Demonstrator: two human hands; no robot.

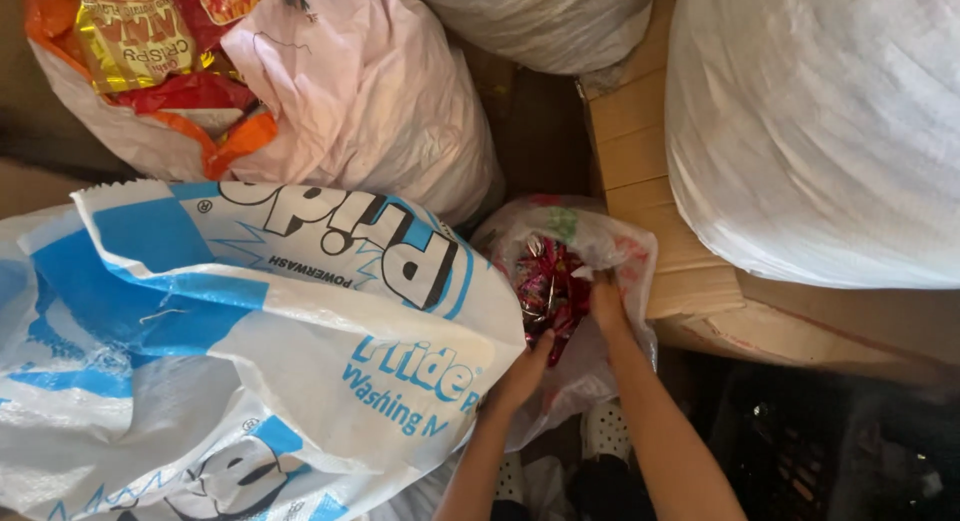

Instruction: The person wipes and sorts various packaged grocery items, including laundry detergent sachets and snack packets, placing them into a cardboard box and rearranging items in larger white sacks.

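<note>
Far left, a big white-and-blue woven sack [230, 351] fills the lower corner, lying slack, print on it. Above it an open sack with an orange lining [150, 141] holds red and yellow snack packets [135, 36]; beside that, a pale pink cloth bundle [370, 91].

Centre – the thing being worked: a small clear plastic bag [585, 251] on the floor, wedged between the woven sack and a cardboard box [650, 181]. It is stuffed with shiny red and pink wrappers [545, 291].

Left hand [520, 376] sits at the bag's lower edge, just against the woven sack; fingers curl onto the plastic, looks like a loose grip on the bag, though the fingertips are hidden. Right hand [605, 301] is at the bag's mouth, fingers closed on the plastic rim or the wrappers – cannot tell which.

Step, as a judgement: holding the bag open and handling the wrappers inside. Any next move here needs the left hand keeping the mouth steady while the right works, since the thin plastic will sag.

Right: a large white woven sack [820, 121] rests on the box. Below it a dark crate [800, 451], contents too dim to read. Another sack at top centre is cut off. The patterned item near the forearms is unclear.
</note>
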